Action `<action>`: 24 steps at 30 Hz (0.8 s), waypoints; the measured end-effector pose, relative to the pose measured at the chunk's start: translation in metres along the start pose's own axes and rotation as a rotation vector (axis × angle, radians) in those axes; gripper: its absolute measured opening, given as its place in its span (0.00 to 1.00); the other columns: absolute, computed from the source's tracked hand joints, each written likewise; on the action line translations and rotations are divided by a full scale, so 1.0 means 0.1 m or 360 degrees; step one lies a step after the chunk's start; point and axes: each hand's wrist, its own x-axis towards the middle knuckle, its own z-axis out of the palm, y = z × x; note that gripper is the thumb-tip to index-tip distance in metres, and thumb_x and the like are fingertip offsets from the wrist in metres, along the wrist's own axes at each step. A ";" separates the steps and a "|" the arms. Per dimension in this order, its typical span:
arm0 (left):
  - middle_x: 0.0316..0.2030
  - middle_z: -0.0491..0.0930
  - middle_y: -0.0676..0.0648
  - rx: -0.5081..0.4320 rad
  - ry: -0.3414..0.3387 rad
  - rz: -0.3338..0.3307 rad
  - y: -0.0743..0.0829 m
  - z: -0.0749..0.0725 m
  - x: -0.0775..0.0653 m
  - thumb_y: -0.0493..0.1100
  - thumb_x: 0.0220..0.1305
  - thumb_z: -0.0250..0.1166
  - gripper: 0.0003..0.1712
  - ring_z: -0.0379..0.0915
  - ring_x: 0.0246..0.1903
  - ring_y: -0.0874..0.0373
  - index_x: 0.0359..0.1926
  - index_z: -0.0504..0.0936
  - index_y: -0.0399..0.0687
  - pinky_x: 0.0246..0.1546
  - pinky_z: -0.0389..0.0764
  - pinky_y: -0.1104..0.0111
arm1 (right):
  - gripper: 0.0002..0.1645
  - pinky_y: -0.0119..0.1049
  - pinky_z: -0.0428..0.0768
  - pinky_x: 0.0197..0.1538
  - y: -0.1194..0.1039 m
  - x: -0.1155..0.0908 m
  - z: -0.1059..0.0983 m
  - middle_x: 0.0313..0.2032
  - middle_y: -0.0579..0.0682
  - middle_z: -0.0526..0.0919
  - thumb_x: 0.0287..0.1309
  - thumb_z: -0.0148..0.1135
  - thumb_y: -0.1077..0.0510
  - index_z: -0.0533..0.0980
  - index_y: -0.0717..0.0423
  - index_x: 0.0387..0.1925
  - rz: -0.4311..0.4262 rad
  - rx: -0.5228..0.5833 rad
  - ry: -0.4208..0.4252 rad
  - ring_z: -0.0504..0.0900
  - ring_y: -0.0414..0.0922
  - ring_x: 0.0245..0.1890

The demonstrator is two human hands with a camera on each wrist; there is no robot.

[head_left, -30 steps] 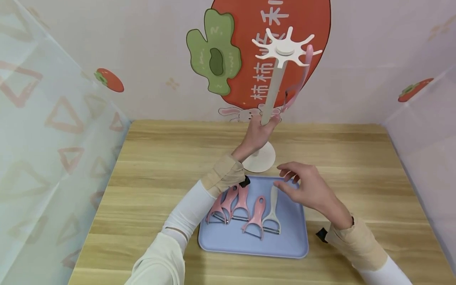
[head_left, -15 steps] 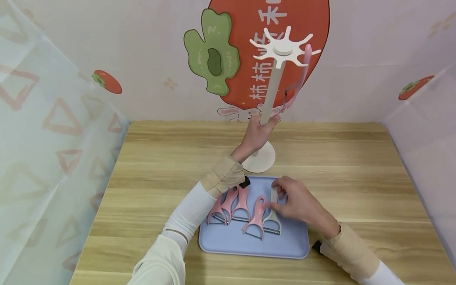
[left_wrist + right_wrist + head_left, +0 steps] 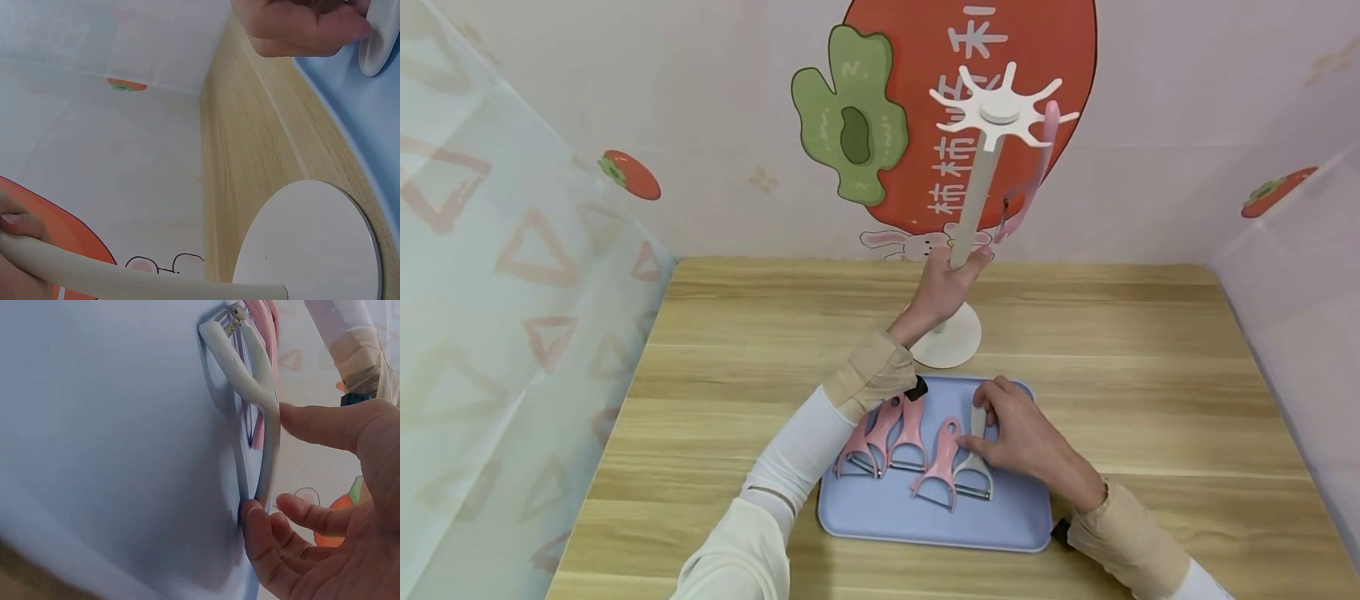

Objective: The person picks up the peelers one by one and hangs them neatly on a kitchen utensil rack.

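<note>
In the head view my left hand [image 3: 942, 292] grips the post of an upright white stand [image 3: 973, 196] with a crown of hooked arms. One pink peeler [image 3: 1037, 171] hangs from an arm on its right side. On the blue tray [image 3: 887, 523], my right hand [image 3: 1026, 437] holds a white Y-shaped peeler [image 3: 975, 473] by its handle. The right wrist view has the thumb against the neck of this white peeler [image 3: 267, 431] and fingertips at the handle's end. Just left of it lies a pink peeler [image 3: 942, 467].
Several more pink peelers [image 3: 912, 437] lie at the tray's left, partly under my left forearm. Behind the tray stands the stand's round base [image 3: 951, 342] on the wooden table [image 3: 737, 317]. A printed wall [image 3: 715, 108] rises at the back.
My right hand has come down and left from above the tray's back edge onto the white peeler's handle, and its fingers have closed there. The left hand keeps its grip on the post.
</note>
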 end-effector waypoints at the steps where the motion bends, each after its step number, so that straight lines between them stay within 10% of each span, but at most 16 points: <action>1: 0.11 0.54 0.52 0.0000 0.0000 -0.0003 0.00 0.00 0.00 0.45 0.75 0.59 0.31 0.49 0.12 0.57 0.13 0.61 0.45 0.17 0.47 0.68 | 0.29 0.34 0.69 0.32 0.00 0.00 0.00 0.30 0.48 0.73 0.42 0.83 0.45 0.77 0.56 0.39 -0.0001 0.0001 -0.0007 0.67 0.39 0.28; 17: 0.11 0.55 0.52 0.0004 0.0015 0.0009 -0.02 0.01 0.02 0.46 0.74 0.59 0.30 0.49 0.12 0.56 0.13 0.61 0.46 0.17 0.48 0.69 | 0.26 0.34 0.72 0.33 0.02 0.01 -0.05 0.32 0.49 0.72 0.43 0.82 0.56 0.76 0.57 0.40 0.0042 0.0023 -0.0116 0.69 0.41 0.30; 24: 0.11 0.54 0.52 0.0014 0.0011 -0.0027 0.00 -0.01 0.01 0.46 0.74 0.59 0.31 0.48 0.13 0.58 0.12 0.60 0.46 0.18 0.47 0.69 | 0.39 0.37 0.73 0.34 -0.02 -0.01 -0.07 0.37 0.52 0.73 0.46 0.81 0.52 0.74 0.64 0.57 0.0152 -0.0016 -0.0164 0.70 0.43 0.33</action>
